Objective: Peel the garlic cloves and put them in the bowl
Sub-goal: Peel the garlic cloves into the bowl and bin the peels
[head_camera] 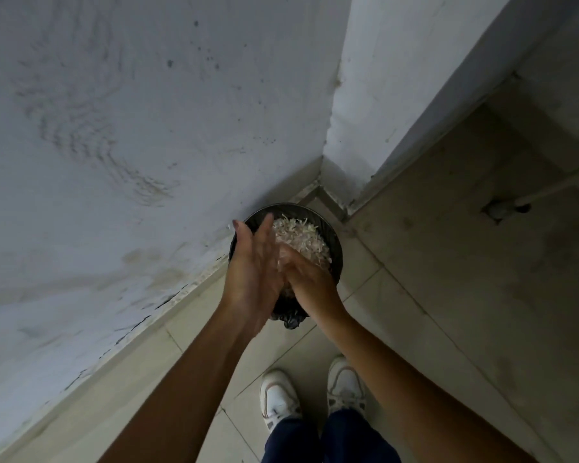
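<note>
I stand over a round bin (335,243) lined with a black bag, set in the corner of the floor. A heap of pale garlic skins (300,237) fills it. Both my hands are held together above the bin. My left hand (253,262) has straight fingers pointing away from me, palm turned right. My right hand (306,279) lies against the left palm, its fingers blurred. I cannot see anything held between them. No garlic cloves or bowl are in view.
A stained white wall (114,145) rises on the left and a white pillar (381,95) behind the bin. Beige floor tiles (448,262) spread to the right. My white shoes (278,401) stand just behind the bin.
</note>
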